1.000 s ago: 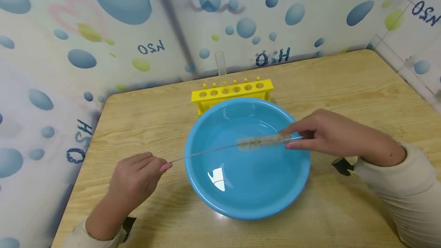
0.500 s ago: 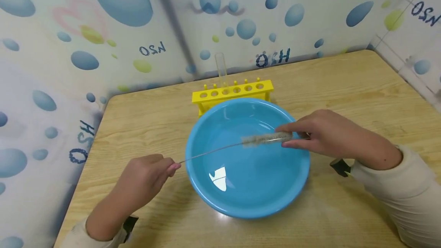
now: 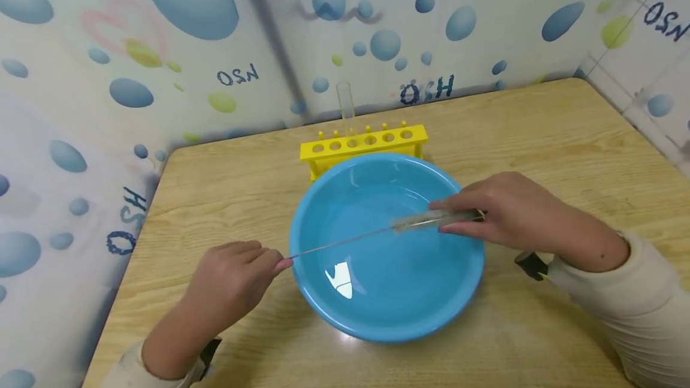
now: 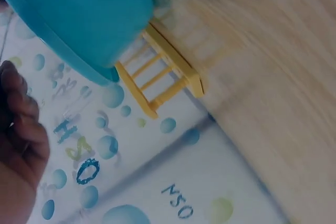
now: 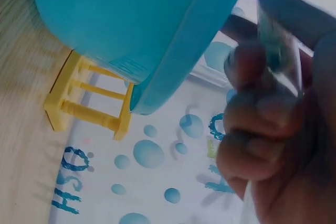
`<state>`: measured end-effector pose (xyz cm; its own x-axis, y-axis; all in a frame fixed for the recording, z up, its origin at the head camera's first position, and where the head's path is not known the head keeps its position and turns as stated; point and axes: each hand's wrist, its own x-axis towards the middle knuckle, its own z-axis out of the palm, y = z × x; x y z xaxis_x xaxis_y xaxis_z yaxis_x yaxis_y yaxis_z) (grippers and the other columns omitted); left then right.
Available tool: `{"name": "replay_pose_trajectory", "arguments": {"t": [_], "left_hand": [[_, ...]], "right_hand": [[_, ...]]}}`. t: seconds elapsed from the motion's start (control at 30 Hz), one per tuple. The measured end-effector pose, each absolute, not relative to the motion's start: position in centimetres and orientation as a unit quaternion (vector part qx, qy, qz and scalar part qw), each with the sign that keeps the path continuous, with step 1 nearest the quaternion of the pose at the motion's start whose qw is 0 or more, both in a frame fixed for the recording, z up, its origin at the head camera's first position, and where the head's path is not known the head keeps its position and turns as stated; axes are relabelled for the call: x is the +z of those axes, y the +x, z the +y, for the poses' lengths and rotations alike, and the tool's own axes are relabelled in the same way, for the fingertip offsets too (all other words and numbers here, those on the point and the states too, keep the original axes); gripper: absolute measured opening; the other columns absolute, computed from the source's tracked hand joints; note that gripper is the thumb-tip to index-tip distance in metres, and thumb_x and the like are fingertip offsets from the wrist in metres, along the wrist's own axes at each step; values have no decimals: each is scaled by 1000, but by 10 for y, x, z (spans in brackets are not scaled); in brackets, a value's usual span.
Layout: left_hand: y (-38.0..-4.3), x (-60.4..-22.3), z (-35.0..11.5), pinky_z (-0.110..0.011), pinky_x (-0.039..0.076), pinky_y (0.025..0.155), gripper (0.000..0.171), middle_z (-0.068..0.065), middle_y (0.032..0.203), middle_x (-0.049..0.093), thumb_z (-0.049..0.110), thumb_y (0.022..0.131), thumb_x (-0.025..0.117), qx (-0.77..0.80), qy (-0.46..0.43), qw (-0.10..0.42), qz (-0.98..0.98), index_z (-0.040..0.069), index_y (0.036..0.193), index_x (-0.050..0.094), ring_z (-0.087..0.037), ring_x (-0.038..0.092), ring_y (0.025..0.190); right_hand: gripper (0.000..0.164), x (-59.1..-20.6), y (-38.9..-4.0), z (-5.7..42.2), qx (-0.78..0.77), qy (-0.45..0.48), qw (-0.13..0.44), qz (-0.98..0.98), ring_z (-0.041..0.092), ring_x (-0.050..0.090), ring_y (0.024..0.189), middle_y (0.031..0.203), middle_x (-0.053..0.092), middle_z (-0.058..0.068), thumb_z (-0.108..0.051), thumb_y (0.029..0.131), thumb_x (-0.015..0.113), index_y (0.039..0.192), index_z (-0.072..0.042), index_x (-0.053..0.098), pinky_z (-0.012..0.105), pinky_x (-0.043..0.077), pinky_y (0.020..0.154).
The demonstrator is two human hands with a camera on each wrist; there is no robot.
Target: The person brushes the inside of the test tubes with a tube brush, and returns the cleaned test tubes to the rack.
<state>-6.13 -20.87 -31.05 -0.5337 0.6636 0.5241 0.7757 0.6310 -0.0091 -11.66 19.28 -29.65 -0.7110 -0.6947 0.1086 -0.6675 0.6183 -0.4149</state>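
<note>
Over the blue basin [image 3: 388, 334], my right hand [image 3: 512, 214] holds a clear test tube [image 3: 433, 218] nearly level between thumb and fingers. A bristly test tube brush [image 3: 345, 241] lies along it, with its bristle head inside the tube. My left hand [image 3: 234, 280], at the basin's left rim, pinches the far end of the brush's thin twisted wire. In the right wrist view, curled fingers surround the glass tube [image 5: 278, 51]. The left wrist view catches only part of the left hand [image 4: 21, 145] at its edge; the brush is out of sight there.
Behind the basin stands a yellow test tube rack [image 3: 417, 134] with one clear test tube [image 3: 345, 103] upright in it. The basin holds water that reflects light. A wood-grain table [image 3: 226, 196] meets a patterned wall [image 3: 183, 88] at the back.
My left hand has moved to the right, and the brush head has slid deeper into the test tube. The right hand stays nearly in place.
</note>
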Motion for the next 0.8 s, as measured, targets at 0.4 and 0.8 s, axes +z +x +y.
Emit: {"name": "replay_pose_trajectory", "arguments": {"t": [0.4, 0.8], "left_hand": [[-52, -306, -195, -18, 39, 44, 36, 16, 57, 46, 22, 105, 52, -328, -270, -68, -903, 21, 70, 55, 4, 40, 51], [-69, -322, -188, -18, 39, 44, 46, 3, 54, 54, 33, 108, 44, -88, -447, 278, -846, 12, 69, 56, -8, 41, 47]], "right_hand": [[49, -303, -115, 190, -148, -423, -158, 880, 0, 54, 55, 76, 72, -7, -23, 70, 91, 117, -20, 75, 15, 36, 48], [37, -301, -113, 187, -207, -387, 60, 897, -8, 52, 64, 93, 76, -9, -34, 90, 75, 123, -19, 71, 15, 47, 56]]}}
